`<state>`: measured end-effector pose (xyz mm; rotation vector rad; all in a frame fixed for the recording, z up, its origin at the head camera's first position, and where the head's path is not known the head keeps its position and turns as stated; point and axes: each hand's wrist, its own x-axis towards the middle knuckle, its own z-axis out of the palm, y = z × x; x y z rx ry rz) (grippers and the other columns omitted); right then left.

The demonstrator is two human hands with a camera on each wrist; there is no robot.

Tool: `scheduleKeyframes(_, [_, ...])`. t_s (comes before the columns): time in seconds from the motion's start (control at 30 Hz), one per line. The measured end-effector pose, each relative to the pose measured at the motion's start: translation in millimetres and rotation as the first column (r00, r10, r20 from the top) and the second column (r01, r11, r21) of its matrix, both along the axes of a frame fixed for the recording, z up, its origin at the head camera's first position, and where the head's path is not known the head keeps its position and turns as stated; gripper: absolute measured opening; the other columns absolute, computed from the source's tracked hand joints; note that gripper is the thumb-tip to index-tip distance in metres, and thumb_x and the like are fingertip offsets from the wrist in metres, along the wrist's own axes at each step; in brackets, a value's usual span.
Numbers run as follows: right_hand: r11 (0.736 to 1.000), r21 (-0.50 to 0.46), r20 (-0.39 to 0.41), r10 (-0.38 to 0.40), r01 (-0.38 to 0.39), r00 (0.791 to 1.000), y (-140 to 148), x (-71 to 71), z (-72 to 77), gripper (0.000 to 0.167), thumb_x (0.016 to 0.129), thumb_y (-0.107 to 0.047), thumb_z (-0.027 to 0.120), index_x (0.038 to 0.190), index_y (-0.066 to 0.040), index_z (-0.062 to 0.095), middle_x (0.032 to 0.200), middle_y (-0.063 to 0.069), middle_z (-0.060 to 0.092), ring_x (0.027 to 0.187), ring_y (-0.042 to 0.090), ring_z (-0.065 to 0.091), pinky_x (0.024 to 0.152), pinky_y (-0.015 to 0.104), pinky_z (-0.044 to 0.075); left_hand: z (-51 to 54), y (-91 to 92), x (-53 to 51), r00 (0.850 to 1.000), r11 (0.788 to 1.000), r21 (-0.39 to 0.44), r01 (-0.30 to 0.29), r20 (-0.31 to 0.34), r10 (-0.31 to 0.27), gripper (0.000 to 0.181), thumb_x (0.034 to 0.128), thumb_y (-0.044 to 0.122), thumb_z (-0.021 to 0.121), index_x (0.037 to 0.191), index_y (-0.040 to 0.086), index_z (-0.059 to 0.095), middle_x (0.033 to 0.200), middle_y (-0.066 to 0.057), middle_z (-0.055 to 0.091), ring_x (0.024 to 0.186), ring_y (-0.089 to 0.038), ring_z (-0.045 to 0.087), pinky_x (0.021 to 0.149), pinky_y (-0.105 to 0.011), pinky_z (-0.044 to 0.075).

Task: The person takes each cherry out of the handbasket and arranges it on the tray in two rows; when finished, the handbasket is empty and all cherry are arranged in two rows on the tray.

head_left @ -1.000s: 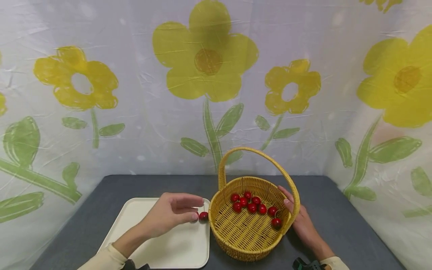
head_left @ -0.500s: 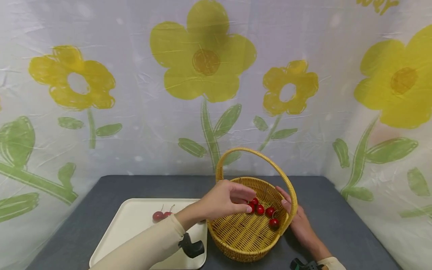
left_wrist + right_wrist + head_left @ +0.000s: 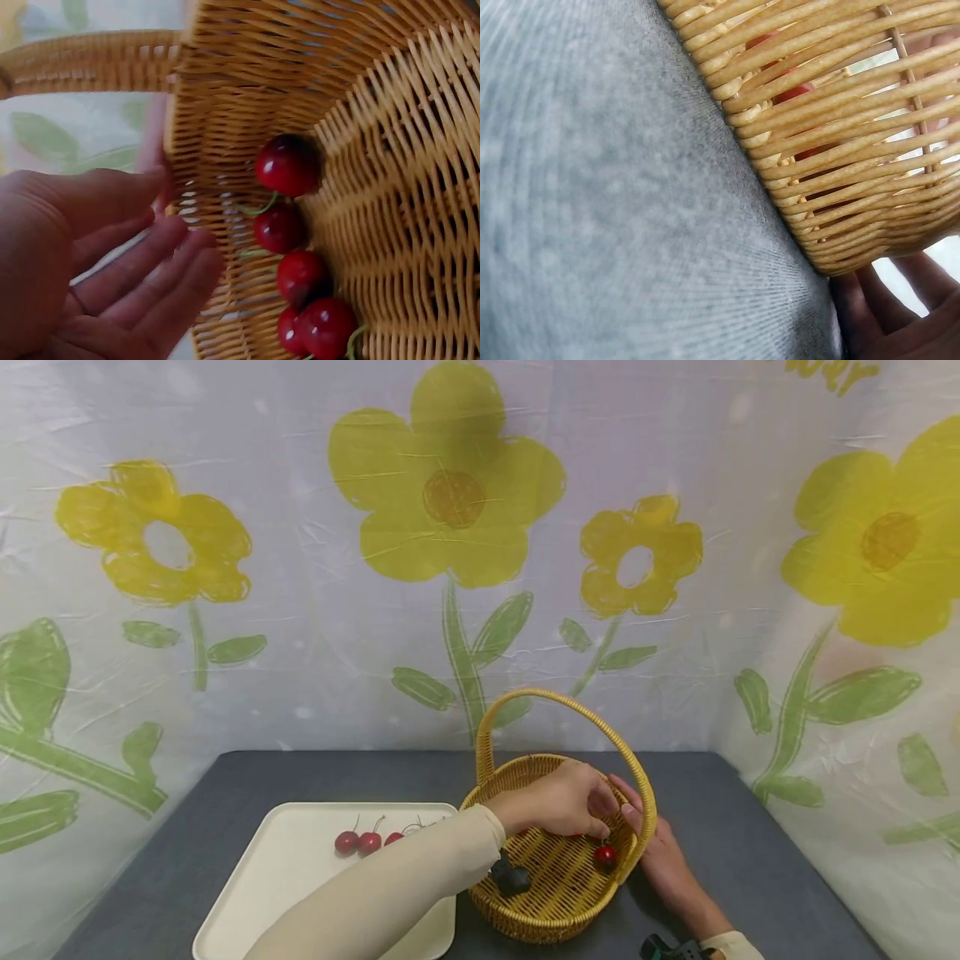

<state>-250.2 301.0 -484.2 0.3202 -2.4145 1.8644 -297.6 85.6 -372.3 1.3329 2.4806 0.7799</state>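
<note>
Presumably mid-pick, the empty left hand [image 3: 572, 797], fingers relaxed, is hovering near cherries [image 3: 328, 328], likely needing a pinch next, the spread right hand [image 3: 666, 857] steadying the wicker basket [image 3: 542, 929].

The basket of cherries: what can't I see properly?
Head view: some cherries, behind the left hand.
Head view: part of the basket, behind the sleeve.
Left wrist view: more of the basket, cut off by picture edges.
Right wrist view: cherries, mostly hidden behind the basket's weave.
</note>
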Motion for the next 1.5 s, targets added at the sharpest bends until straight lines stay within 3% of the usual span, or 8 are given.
scheduleKeyframes(0.17, [1.000,-0.003,-0.009,-0.003,0.003,1.000,-0.7,-0.6,0.3,0.054,0.121,-0.036,0.040,0.172,-0.021,0.036,0.171,0.016,0.044,0.130,-0.009,0.059,0.100,0.021,0.057,-11.5,13.5,2.1,0.996,0.990,-0.144,0.000,-0.094,-0.014,0.017,0.0918,0.017,0.091,0.109,0.013,0.087,0.096,0.008,0.082,0.085,0.000,0.069,0.078,-0.013,0.055])
scheduleKeyframes(0.4, [1.000,-0.002,-0.025,0.019,-0.019,1.000,-0.8,-1.4,-0.9,0.054,0.121,-0.037,0.038,0.173,-0.020,0.035,0.171,0.021,0.044,0.134,-0.009,0.057,0.101,0.020,0.056,-21.8,23.5,5.9,0.990,0.976,-0.215,-0.021,-0.138,-0.009,0.010,0.0880,0.019,0.094,0.084,0.016,0.086,0.071,0.012,0.073,0.069,-0.003,0.060,0.059,-0.015,0.048])
scheduleKeyframes(0.67, [1.000,-0.004,-0.039,0.028,-0.028,0.999,-3.1,-0.3,-0.3,0.052,0.121,-0.034,0.038,0.172,-0.024,0.036,0.167,0.023,0.048,0.131,-0.007,0.060,0.097,0.025,0.060,-25.3,28.2,14.8,0.986,0.961,-0.275,-0.038,-0.167,-0.009,0.012,0.0857,0.015,0.095,0.095,0.019,0.088,0.083,0.012,0.077,0.073,-0.002,0.062,0.062,-0.014,0.050])
scheduleKeyframes(1.07, [1.000,0.017,-0.041,-0.010,0.011,0.999,0.5,-0.7,-0.7,0.052,0.121,-0.034,0.039,0.171,-0.023,0.039,0.166,0.018,0.052,0.129,-0.008,0.060,0.094,0.025,0.060,-17.1,20.5,17.1,0.999,0.979,-0.203,-0.011,-0.047,0.001,0.012,0.0900,0.017,0.090,0.101,0.022,0.088,0.085,0.017,0.074,0.079,0.000,0.062,0.069,-0.012,0.052])
scheduleKeyframes(1.2, [1.000,0.023,-0.050,-0.012,0.013,0.999,1.3,0.8,-1.2,0.052,0.121,-0.033,0.039,0.172,-0.019,0.038,0.136,0.013,0.072,0.117,0.002,0.068,0.089,0.027,0.062,-16.1,19.8,17.2,0.999,0.986,-0.164,0.006,-0.031,-0.011,0.015,0.0910,0.016,0.089,0.105,0.020,0.087,0.090,0.016,0.077,0.084,0.003,0.063,0.075,-0.010,0.052])
scheduleKeyframes(1.3, [1.000,0.028,-0.050,-0.001,0.003,0.999,2.4,0.6,-1.4,0.052,0.122,-0.032,0.038,0.172,-0.019,0.037,0.124,0.004,0.076,0.114,0.006,0.071,0.090,0.026,0.061,-12.6,17.1,17.3,0.999,0.992,-0.120,0.033,-0.037,-0.038,0.014,0.0925,0.016,0.088,0.107,0.019,0.087,0.092,0.014,0.079,0.085,0.006,0.064,0.078,-0.009,0.052])
scheduleKeyframes(1.37, [1.000,0.027,-0.049,0.009,-0.008,0.999,2.6,0.1,-1.6,0.053,0.122,-0.032,0.037,0.173,-0.018,0.036,0.136,0.003,0.073,0.118,0.005,0.071,0.092,0.025,0.062,-7.9,12.4,18.0,0.997,0.994,-0.094,0.054,-0.055,-0.059,0.013,0.0936,0.016,0.087,0.106,0.019,0.087,0.092,0.015,0.079,0.085,0.007,0.065,0.079,-0.009,0.052])
scheduleKeyframes(1.5, [1.000,-0.002,-0.044,0.020,-0.020,0.999,2.4,-1.0,-1.0,0.054,0.122,-0.032,0.037,0.173,-0.016,0.034,0.161,0.016,0.056,0.123,0.003,0.070,0.095,0.027,0.062,6.1,-3.6,22.1,0.993,0.997,-0.038,0.066,-0.096,-0.069,0.012,0.0953,0.017,0.085,0.107,0.020,0.087,0.093,0.016,0.080,0.087,0.008,0.067,0.083,-0.010,0.051])
